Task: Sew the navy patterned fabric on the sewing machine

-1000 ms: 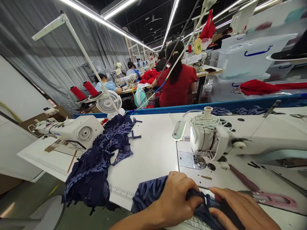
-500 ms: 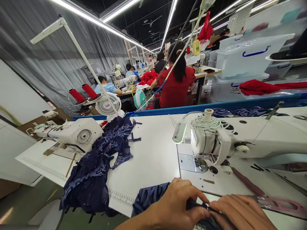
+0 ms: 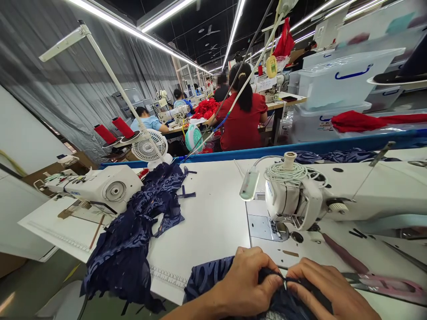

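Observation:
Dark navy patterned fabric (image 3: 210, 273) lies at the table's front edge, its dark edge strip pinched by both hands. My left hand (image 3: 248, 280) grips the strip between thumb and fingers. Close beside it on the right, my right hand (image 3: 323, 289) pinches the same strip, with a small gap between the fingertips. Part of the cloth is hidden under the hands. Behind them stands a white sewing machine (image 3: 290, 195) with its metal needle plate (image 3: 263, 226). A pile of navy fabric pieces (image 3: 133, 235) drapes over the table's left edge.
Pink-handled scissors (image 3: 390, 284) lie right of my right hand, near a brown tool (image 3: 343, 253). A small lamp (image 3: 249, 184) hangs by the machine. Another sewing machine (image 3: 110, 184) stands left. Beyond the blue divider (image 3: 230, 153), a person in red (image 3: 243, 115) sits near stacked plastic bins (image 3: 343, 84).
My right hand has shifted slightly left and its thumb and fingertips now show more clearly on the strip. More of the scissors shows. My left hand has barely moved.

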Demonstrator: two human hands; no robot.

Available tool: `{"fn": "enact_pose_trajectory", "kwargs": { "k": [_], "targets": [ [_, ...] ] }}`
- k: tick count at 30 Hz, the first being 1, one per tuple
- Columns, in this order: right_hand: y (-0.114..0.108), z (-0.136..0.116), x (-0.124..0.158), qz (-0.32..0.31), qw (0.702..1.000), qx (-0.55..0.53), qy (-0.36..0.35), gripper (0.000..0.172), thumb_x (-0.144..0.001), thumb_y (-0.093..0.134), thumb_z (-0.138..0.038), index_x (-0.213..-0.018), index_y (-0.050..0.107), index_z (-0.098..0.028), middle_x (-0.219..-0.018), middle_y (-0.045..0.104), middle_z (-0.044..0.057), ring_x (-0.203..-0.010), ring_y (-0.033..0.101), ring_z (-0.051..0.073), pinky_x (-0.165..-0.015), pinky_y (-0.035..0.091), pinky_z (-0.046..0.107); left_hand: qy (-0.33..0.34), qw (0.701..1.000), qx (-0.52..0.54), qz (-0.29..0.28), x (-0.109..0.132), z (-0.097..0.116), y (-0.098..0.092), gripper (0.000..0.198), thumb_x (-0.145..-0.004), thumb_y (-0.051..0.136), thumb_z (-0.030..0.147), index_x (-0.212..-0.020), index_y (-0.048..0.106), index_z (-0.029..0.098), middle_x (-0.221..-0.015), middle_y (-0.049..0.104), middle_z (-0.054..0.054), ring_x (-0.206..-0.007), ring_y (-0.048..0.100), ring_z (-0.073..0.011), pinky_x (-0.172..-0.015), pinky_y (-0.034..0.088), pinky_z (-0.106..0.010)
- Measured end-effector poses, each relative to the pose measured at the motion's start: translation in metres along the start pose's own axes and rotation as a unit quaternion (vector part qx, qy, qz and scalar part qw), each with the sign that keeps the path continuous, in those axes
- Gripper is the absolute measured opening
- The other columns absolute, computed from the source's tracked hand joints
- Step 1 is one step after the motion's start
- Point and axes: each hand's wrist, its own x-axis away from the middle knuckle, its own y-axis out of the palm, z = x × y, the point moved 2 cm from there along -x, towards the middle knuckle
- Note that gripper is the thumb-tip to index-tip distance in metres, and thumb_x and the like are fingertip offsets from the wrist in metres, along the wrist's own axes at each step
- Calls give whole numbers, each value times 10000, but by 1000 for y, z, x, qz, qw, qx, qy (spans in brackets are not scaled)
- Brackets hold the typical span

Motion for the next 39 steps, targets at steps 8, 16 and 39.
{"fn": "enact_pose_trajectory", "kwargs": {
  "k": [8, 16, 39],
  "targets": [
    [18, 19, -19, -54, 998, -4, 32, 135, -974, 522, -345, -876, 589, -281, -817, 685, -32, -726, 669, 171, -678, 493, 323, 32, 978, -177, 101, -4, 11, -6, 185, -852, 712, 212, -1010, 627, 169, -1094, 660, -101, -1020, 622, -272, -885, 545, -456],
    [15, 4, -36, -71, 997, 10, 12, 243, -996, 538, -400, -791, 528, -270, -717, 624, -60, -623, 618, 147, -592, 413, 312, 235, 870, -345, 263, 50, -14, 91, 209, -997, 595, 344, -913, 682, 173, -854, 755, -56, -773, 727, -187, -964, 586, -378],
    [19, 1, -52, -69, 996, 24, -41, 252, -1036, 510, -343, -800, 487, -257, -719, 591, -55, -626, 596, 132, -636, 429, 313, 189, 884, -284, 319, 52, 6, 73, 61, -906, 661, 213, -918, 698, 166, -866, 772, -3, -832, 750, -146, -1220, 382, -413]
  ]
}}
